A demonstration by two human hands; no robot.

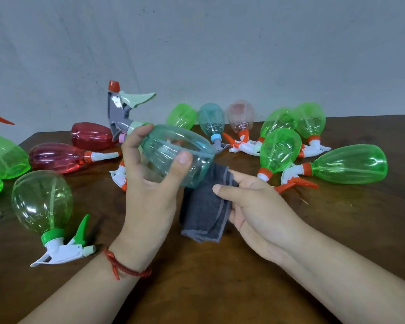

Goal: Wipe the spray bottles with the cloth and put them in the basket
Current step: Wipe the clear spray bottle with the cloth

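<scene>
My left hand (150, 183) grips a teal spray bottle (173, 148) with a grey trigger head and red nozzle cap, lifted above the brown table (220, 277) with its base turned toward me. Just below the bottle's base hangs a dark grey cloth (204, 213), which my right hand (250, 206) holds between thumb and fingers. The cloth touches the bottle's underside. No basket is in view.
Several spray bottles lie around: green ones (348, 163) at the right, a light green one (42, 204) at the near left, two red ones (56, 157) behind it, more green at the left edge. A grey wall stands behind the table.
</scene>
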